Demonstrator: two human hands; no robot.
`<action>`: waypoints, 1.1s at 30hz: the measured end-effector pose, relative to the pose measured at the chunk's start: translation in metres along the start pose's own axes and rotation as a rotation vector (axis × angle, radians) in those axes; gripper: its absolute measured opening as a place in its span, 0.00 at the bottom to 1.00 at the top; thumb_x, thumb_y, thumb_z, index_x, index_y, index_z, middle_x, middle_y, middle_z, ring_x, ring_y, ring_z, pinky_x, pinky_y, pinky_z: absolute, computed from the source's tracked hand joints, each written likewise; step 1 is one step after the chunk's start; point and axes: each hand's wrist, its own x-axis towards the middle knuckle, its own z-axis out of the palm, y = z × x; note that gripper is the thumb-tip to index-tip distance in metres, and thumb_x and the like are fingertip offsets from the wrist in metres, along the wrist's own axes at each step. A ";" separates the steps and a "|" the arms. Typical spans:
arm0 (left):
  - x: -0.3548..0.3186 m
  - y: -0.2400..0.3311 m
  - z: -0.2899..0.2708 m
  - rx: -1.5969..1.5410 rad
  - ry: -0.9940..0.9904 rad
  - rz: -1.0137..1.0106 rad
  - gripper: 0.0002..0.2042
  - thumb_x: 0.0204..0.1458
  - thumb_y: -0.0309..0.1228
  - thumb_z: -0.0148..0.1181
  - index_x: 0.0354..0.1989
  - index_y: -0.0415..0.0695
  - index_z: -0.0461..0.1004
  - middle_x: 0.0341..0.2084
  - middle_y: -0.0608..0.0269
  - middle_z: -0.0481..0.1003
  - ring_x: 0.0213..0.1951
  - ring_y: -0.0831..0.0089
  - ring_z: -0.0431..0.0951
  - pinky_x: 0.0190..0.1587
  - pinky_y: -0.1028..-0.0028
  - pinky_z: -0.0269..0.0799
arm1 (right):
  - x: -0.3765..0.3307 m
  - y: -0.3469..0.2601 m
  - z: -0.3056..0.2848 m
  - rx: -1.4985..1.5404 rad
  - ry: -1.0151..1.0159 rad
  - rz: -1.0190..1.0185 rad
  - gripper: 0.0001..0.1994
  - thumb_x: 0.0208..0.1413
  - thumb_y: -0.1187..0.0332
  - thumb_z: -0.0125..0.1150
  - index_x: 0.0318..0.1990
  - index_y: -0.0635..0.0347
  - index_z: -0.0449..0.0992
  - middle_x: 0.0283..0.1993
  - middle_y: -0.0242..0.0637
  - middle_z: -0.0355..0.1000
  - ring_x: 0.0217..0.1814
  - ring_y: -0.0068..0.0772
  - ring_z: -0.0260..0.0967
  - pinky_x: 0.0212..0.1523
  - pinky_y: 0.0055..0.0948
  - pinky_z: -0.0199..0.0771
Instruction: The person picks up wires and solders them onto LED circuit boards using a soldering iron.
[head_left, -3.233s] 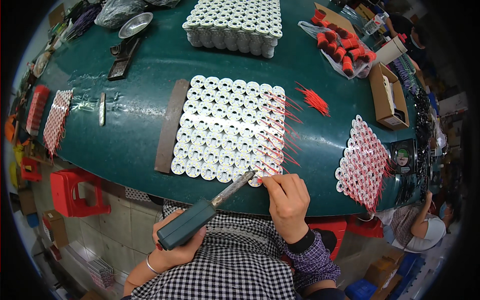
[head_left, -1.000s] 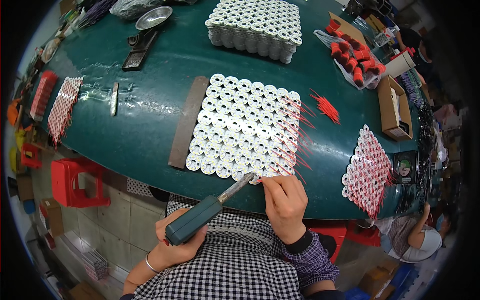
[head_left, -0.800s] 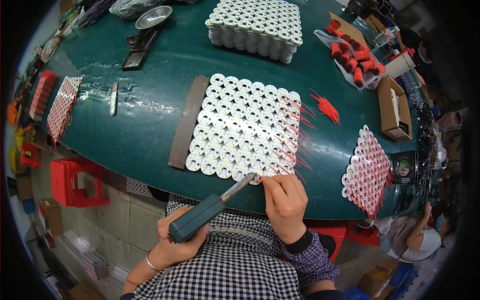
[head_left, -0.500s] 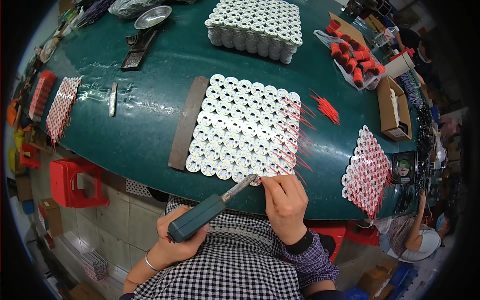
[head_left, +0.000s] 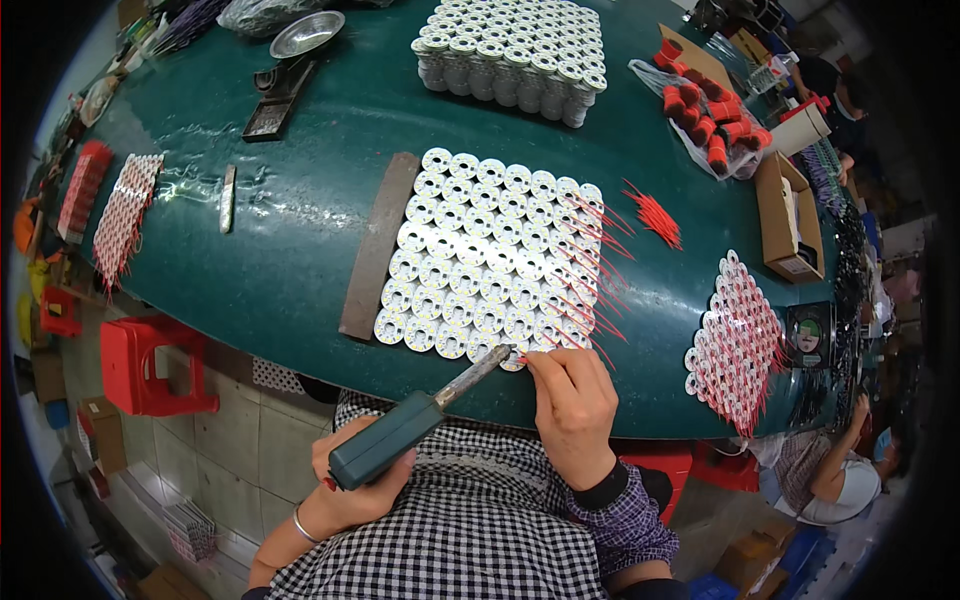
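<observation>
Cardboard box (head_left: 782, 215) lies open beside bagged red parts (head_left: 703, 115); left hand (head_left: 345, 485) grips soldering iron (head_left: 420, 420), right hand (head_left: 572, 400) pinches red wire (head_left: 522, 359).

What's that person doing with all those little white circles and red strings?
The person's left hand holds a soldering iron with a teal handle, its tip at a round white board at the near edge of the panel of round boards. The right hand pinches a thin red wire there. Many boards on the panel's right side already carry red wires. More red wires lie loose on the green table.
</observation>
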 end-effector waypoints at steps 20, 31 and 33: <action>0.008 -0.001 0.006 -0.002 -0.017 0.065 0.08 0.42 0.18 0.69 0.32 0.33 0.80 0.27 0.55 0.78 0.25 0.66 0.80 0.27 0.73 0.74 | -0.001 0.000 0.002 -0.019 0.011 -0.011 0.13 0.46 0.81 0.67 0.41 0.64 0.79 0.36 0.38 0.71 0.35 0.39 0.70 0.36 0.36 0.72; 0.004 0.002 0.004 -0.014 0.022 0.008 0.08 0.43 0.19 0.69 0.33 0.33 0.81 0.26 0.54 0.78 0.24 0.66 0.79 0.26 0.72 0.73 | 0.000 -0.001 0.000 -0.027 -0.005 -0.002 0.12 0.47 0.81 0.67 0.40 0.64 0.79 0.35 0.37 0.71 0.35 0.39 0.70 0.36 0.35 0.72; 0.005 0.001 0.004 -0.001 0.013 0.013 0.08 0.43 0.19 0.69 0.33 0.33 0.81 0.26 0.54 0.78 0.24 0.66 0.79 0.26 0.72 0.73 | -0.001 0.000 0.001 -0.027 0.001 -0.005 0.12 0.47 0.81 0.67 0.40 0.64 0.79 0.35 0.37 0.71 0.35 0.38 0.70 0.35 0.35 0.72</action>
